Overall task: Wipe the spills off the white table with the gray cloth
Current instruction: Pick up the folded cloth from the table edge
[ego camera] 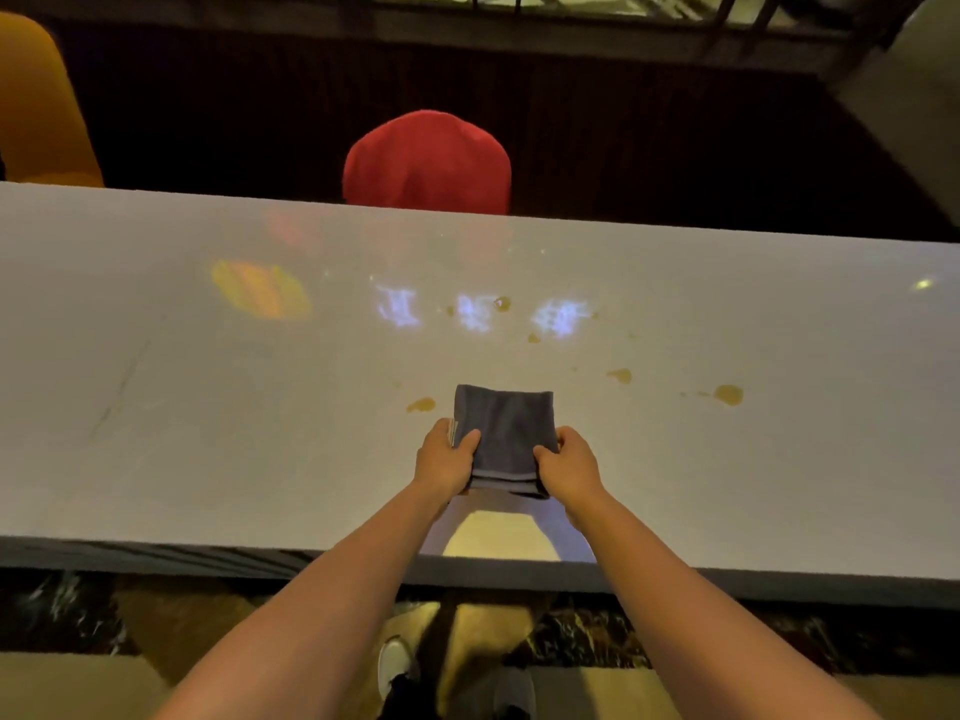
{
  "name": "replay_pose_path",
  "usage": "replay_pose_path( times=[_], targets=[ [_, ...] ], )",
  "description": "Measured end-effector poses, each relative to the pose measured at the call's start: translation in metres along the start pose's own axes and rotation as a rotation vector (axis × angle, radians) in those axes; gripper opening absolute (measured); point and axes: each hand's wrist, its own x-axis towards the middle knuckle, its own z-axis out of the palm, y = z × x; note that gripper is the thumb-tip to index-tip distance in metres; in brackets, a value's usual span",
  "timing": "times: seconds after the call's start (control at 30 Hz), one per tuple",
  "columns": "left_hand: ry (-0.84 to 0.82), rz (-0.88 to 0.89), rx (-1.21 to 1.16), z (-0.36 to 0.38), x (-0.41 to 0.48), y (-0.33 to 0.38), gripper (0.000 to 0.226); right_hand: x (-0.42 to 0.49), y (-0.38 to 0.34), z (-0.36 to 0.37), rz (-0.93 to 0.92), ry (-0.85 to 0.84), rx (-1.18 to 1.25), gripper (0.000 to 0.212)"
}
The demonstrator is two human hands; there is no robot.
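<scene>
Low in the middle of the frame, the left hand (444, 462) and right hand (570, 469) each close on a side of the folded gray cloth (503, 440) over the white desk (208, 407). Brownish spills (728, 394) dot the desk at center and right.
</scene>
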Motion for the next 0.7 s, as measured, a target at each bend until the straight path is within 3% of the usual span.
replay_pose_path(
  times=[0.43, 0.5, 0.57, 0.7],
  targets=[
    [-0.087, 0.093, 0.07, 0.07, 0.035, 0.006, 0.018, 0.028, 0.028, -0.042, -0.084, 0.26, -0.068, 0.006],
    [-0.003, 0.171, 0.301, 0.074, 0.039, -0.003, 0.028, 0.033, 0.036, -0.041, -0.066, 0.249, -0.134, 0.01],
    [0.057, 0.298, 0.626, 0.071, 0.038, -0.013, 0.034, 0.034, 0.046, -0.036, -0.052, 0.257, -0.324, 0.032],
    [-0.005, 0.601, 1.137, 0.052, 0.028, -0.038, 0.036, 0.035, 0.049, -0.023, -0.229, 0.323, -0.775, 0.06]
  ],
)
